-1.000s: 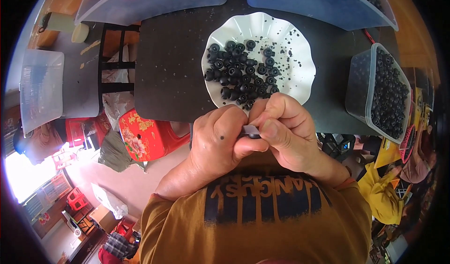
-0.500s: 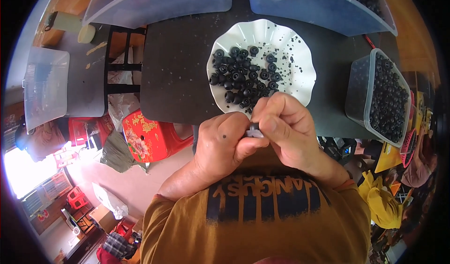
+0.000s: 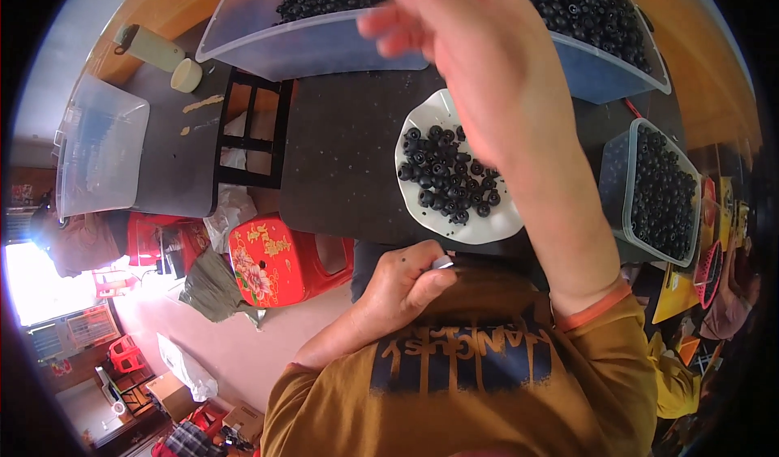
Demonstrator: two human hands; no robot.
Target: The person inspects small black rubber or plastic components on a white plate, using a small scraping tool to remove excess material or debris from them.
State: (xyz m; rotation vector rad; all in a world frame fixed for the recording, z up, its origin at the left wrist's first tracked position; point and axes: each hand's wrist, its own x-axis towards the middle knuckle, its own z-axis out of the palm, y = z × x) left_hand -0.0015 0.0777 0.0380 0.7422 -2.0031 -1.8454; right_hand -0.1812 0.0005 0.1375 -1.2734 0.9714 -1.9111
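Note:
My left hand [image 3: 410,282] is closed in front of my shirt, with a small flat silver metal blade [image 3: 441,263] showing between thumb and forefinger. The rest of that tool is hidden in the fist. Beyond the plate, my right hand [image 3: 462,39] reaches over the far tubs, slightly blurred. Its fingers are apart and I see nothing in them; some fingertips run past the picture's top edge. Under my right forearm, partly covered, lies a white scalloped plate [image 3: 495,228]. Many small round black pieces with holes [image 3: 446,165] are heaped on it.
Two clear plastic tubs, left [image 3: 324,47] and right [image 3: 596,75], hold more black pieces at the table's far side. A smaller filled box [image 3: 621,185] stands at the right edge. To the left are a red stool [image 3: 264,258], a cup [image 3: 186,75] and a clear bin [image 3: 105,148].
My right hand has left my left hand and swung far forward over the tubs. The small dark piece between the hands is gone from there. My left hand keeps the blade; the view has shifted.

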